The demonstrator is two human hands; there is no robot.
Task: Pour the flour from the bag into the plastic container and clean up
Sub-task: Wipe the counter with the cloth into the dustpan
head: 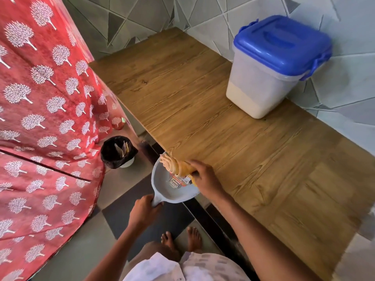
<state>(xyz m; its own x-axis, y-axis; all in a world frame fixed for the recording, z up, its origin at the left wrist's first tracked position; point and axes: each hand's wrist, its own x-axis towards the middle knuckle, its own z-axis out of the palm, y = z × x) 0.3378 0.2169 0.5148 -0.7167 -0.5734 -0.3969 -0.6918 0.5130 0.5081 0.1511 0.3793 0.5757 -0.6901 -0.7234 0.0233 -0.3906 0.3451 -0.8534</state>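
Your left hand (143, 212) has its grip closed around the handle of the grey dustpan (172, 185), which you hold just off the near edge of the wooden table (203, 110), its pan tucked against that edge. Your right hand (205, 177) has its grip closed on a small brush (176, 166); the pale bristles sit over the dustpan's far end, right at the table edge. The plastic container (272, 72) stands at the far side of the table against the tiled wall (345, 84), blue lid (284, 42) shut, with white flour (249, 100) filling its lower part. On the floor beyond the dustpan, off the table's left end, sits a bin with a black liner (117, 152), beside the red patterned curtain (44, 110).
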